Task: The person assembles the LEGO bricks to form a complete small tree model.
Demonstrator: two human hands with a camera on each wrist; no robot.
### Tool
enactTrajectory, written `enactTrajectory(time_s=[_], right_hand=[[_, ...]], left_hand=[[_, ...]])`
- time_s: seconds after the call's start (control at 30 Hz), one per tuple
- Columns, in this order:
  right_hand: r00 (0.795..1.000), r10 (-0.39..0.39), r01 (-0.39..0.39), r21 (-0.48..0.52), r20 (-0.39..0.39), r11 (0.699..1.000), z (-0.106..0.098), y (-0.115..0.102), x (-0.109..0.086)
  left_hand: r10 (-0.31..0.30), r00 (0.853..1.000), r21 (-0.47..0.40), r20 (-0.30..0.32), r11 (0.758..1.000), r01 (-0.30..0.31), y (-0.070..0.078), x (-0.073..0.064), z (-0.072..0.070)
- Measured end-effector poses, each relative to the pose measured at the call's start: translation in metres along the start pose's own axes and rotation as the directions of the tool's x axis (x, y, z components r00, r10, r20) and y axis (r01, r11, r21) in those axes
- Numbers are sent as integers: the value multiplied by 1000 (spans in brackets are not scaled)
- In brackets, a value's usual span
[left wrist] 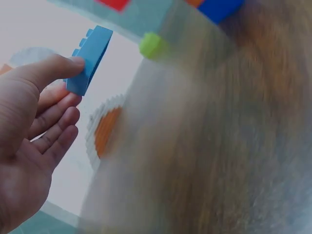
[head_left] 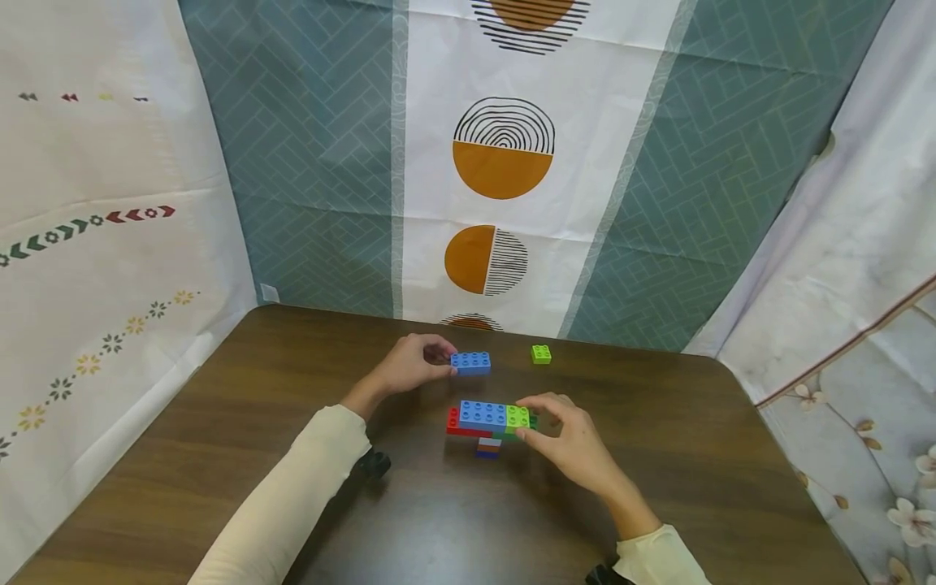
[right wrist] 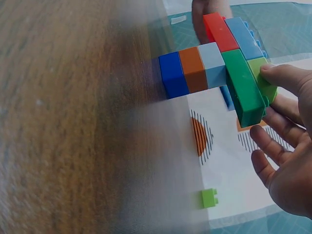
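My left hand [head_left: 409, 363] pinches a blue toy building brick [head_left: 470, 363] by its left end, thumb against it in the left wrist view. Nearer to me stands a T-shaped brick build. Its stem stacks a dark blue brick [right wrist: 173, 75], an orange brick [right wrist: 193, 70] and a pale brick [right wrist: 211, 65]. Across this lie a red brick [right wrist: 222, 31] and a green brick [right wrist: 243, 87]. Another blue brick [head_left: 483, 415] and a lime brick [head_left: 516, 418] form the top layer. My right hand [head_left: 566, 435] pinches that lime brick between thumb and finger.
A loose lime brick [head_left: 541, 354] lies toward the back of the brown wooden table [head_left: 695, 455]. Patterned cloths [head_left: 314, 162] hang behind the table and along both sides.
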State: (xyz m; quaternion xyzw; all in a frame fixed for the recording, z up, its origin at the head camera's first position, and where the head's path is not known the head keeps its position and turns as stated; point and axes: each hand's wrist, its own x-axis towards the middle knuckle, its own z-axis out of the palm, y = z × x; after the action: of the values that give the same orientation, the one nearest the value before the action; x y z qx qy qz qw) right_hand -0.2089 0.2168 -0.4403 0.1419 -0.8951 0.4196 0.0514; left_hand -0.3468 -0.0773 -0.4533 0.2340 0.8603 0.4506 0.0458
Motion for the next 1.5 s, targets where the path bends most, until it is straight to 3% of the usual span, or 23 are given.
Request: enactTrajectory(time_s=[0.27, 0.67, 1.13, 1.5], right_hand=[[1000, -11, 11, -7, -7, 1000, 0, 0, 0], [1000, -14, 14, -24, -4, 1000, 1, -1, 0], [1000, -7, 7, -47, -7, 999, 0, -1, 0], [1000, -15, 14, -56, -14, 998, 0, -2, -1]], left_hand=[[78, 997, -19, 19, 997, -78, 25, -24, 0], [119, 993, -39, 11, 992, -119, 47, -47, 1], [175, 984, -32, 33, 984, -174, 65, -62, 11], [198, 978, -54, 63, 979, -195, 67, -64, 19]])
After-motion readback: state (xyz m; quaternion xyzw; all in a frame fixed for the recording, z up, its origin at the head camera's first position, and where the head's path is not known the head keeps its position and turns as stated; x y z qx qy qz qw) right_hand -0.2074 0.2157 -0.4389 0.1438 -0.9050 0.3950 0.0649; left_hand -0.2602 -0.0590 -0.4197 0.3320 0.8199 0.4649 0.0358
